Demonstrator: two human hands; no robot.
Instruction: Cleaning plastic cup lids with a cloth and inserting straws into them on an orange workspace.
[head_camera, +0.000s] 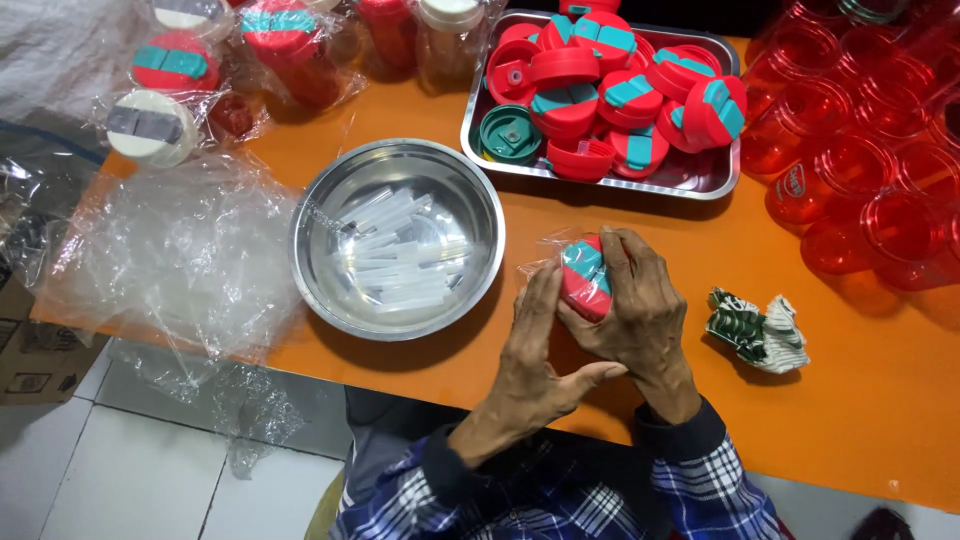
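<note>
A red bottle with a red-and-teal lid (586, 274), wrapped in a thin clear plastic bag, is gripped between both my hands above the orange table (660, 230). My left hand (532, 350) presses its left side, fingers along the bag. From the right and over the top, my right hand (635, 310) wraps around it. Just left of the hands stands a round steel bowl (318, 200) holding several clear plastic straws (400, 250).
A steel tray (700, 180) of red and teal lids sits at the back. Several red transparent cups (860, 150) crowd the right side. A crumpled green-and-white wrapper (760, 330) lies right of my hands. Clear bags (170, 250) and bagged bottles (170, 90) fill the left.
</note>
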